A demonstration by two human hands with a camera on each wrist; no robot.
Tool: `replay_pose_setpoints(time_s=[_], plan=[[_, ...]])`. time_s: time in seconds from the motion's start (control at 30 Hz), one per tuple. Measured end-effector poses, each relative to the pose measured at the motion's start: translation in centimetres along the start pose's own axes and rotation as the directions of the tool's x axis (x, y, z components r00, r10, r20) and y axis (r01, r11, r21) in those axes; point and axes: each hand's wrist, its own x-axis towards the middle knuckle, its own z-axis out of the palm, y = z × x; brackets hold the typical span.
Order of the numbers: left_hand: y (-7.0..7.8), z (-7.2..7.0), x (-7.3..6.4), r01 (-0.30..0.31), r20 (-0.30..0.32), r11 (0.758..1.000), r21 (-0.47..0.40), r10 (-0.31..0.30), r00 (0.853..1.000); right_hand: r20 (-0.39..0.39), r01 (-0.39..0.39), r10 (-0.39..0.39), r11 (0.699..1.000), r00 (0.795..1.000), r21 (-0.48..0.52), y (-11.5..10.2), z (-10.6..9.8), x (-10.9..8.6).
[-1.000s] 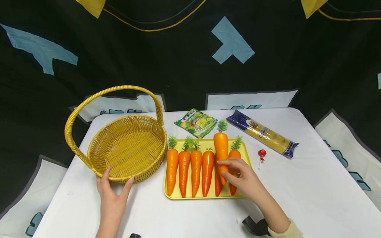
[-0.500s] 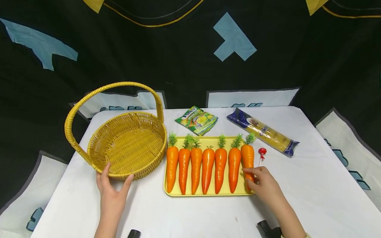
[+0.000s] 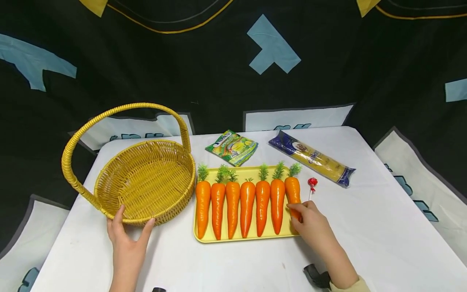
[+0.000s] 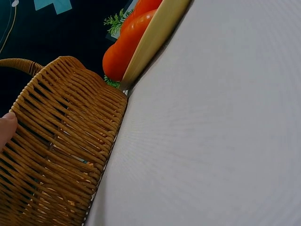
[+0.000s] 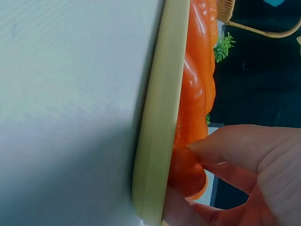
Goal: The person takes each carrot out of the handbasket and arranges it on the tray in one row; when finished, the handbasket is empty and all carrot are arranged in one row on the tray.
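My left hand (image 3: 127,248) holds the near rim of a yellow wicker basket (image 3: 177,200), its fingertips over the rim and its thumb against the outer wall. In the left wrist view, the thumb touches the basket (image 4: 80,122) near its top edge. My right hand (image 3: 314,227) pinches the lower end of the rightmost carrot (image 3: 292,190), which lies at the right end of a yellow tray (image 3: 240,240). The right wrist view shows thumb and fingers on either side of this carrot (image 5: 186,172), beside the tray wall (image 5: 160,103). Several other carrots (image 3: 247,207) lie side by side, green tops away from me.
Behind the tray lie a green packet (image 3: 232,148) and a long pasta packet (image 3: 311,158). A red lollipop (image 3: 312,183) is just right of the held carrot. The white tabletop (image 3: 368,227) ends at a dark patterned cloth at the back.
My right hand has brought the carrot rightward and down from above the others to the tray's right end. The left hand keeps its place on the basket. The head view has shifted slightly.
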Motion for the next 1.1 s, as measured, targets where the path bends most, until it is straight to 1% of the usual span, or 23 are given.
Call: replay_pose_setpoints(time_s=[0.2, 0.37, 0.57, 0.7, 0.8, 0.97, 1.03, 1.1], plan=[[-0.2, 0.0, -0.1, -0.018, -0.002, 1.000, -0.009, 0.018, 1.000, -0.001, 0.008, -0.008, 0.996, 1.000, -0.084, -0.5, 0.4, 0.0], [-0.3, -0.1, -0.1, -0.021, -0.017, 1.000, -0.008, 0.021, 1.000, -0.027, 0.035, -0.040, 0.990, 0.999, -0.136, -0.8, 0.8, 0.1], [-0.4, -0.4, -0.2, -0.025, -0.045, 1.000, 0.010, 0.025, 0.999, -0.050, 0.079, -0.087, 0.986, 0.995, -0.146, -0.9, 1.2, 0.4], [-0.8, -0.4, 0.3, -0.034, -0.064, 0.999, 0.007, 0.034, 0.997, -0.068, 0.110, -0.121, 0.983, 0.990, -0.145, -1.1, 1.5, 1.1], [-1.0, -0.5, 0.9, -0.030, -0.068, 1.000, 0.003, 0.031, 0.997, -0.060, 0.112, -0.121, 0.985, 0.991, -0.130, -1.2, 1.7, 1.8], [-1.3, -0.3, 1.5, -0.002, -0.026, 1.000, 0.020, 0.003, 1.000, -0.022, 0.071, -0.073, 0.993, 0.997, -0.096, -0.9, 1.6, 1.9], [-1.4, -0.2, 1.8, 0.007, -0.006, 1.000, 0.030, -0.007, 1.000, -0.032, 0.065, -0.068, 0.994, 0.997, -0.088, -0.6, 1.2, 1.8], [-1.3, -0.1, 2.0, 0.017, 0.013, 0.999, 0.043, -0.018, 1.000, -0.059, 0.066, -0.071, 0.994, 0.996, -0.085, -0.3, 0.7, 1.6]])
